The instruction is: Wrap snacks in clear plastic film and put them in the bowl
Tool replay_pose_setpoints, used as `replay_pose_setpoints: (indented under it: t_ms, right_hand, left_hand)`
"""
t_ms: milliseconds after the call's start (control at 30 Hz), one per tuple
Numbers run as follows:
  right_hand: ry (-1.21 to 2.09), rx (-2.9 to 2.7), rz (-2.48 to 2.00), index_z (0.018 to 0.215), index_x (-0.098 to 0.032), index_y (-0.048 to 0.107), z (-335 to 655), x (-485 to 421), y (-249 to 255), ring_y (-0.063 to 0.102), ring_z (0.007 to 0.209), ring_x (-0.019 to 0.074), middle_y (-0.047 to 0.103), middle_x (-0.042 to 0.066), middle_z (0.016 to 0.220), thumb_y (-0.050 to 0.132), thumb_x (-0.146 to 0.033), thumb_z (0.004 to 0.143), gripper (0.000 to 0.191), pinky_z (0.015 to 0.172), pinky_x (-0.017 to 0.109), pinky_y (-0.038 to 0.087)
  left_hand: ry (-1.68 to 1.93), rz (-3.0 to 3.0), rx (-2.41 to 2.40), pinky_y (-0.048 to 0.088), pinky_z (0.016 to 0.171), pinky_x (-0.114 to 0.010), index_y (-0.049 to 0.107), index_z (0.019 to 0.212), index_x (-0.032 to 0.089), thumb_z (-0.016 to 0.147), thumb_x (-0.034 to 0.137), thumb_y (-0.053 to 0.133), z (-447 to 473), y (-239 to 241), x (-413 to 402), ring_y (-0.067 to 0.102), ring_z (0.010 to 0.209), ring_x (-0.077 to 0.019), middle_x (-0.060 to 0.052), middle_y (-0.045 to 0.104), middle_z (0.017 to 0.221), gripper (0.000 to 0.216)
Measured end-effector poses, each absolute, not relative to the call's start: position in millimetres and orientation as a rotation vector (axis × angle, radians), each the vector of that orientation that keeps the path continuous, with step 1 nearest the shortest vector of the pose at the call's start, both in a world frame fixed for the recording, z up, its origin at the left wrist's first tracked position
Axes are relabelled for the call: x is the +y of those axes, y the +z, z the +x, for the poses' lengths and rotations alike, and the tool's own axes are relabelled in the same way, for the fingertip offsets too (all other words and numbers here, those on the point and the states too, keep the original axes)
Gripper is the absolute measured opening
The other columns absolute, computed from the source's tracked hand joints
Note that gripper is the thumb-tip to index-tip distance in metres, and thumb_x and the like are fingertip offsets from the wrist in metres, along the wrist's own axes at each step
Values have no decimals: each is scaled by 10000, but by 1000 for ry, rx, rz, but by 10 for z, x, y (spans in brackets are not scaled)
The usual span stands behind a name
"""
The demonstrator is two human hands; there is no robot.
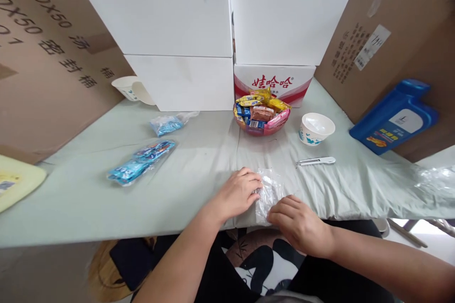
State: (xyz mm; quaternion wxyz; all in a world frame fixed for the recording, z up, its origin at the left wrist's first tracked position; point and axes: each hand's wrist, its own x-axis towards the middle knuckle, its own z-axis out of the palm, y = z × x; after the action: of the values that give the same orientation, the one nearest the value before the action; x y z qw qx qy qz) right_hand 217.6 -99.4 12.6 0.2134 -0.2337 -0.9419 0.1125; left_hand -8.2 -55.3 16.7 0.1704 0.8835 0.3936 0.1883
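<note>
Pale green cloth (199, 165) beneath clear bag (270, 184), left hand (237, 193) and right hand (300, 224) at its edges, grip closure unclear.

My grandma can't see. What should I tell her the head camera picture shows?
A person's left hand and right hand touch crumpled clear plastic near the edge of a pale green tablecloth. Beyond are a bowl of wrapped snacks, a paper bowl and a white utility knife, with blue packets at left and a blue bottle at right.
</note>
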Motion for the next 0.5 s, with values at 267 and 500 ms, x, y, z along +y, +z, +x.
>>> replay_pose_setpoints:
  t_ms: [267, 500]
  right_hand:
    - [317, -2445, -1301, 1027, -185, 612, 2058, -315, 210, 669, 812, 188, 707, 68, 942, 462, -223, 940, 177, 702, 279, 468]
    - [47, -2612, -1286, 1032, -163, 628, 1961, -149, -24, 634, 766, 191, 674, 72, 886, 429, -263, 971, 231, 706, 295, 440]
  left_hand:
    - [523, 2506, 1077, 486, 938, -363, 703, 875, 186, 866, 55, 532, -103, 218, -502, 562, 1020, -209, -36, 708, 995, 215]
    - [823, 2533, 1212, 476, 974, -426, 653, 1060, 182, 903, 84, 438, -118, 255, -563, 561, 1103, -224, -81, 651, 1138, 284]
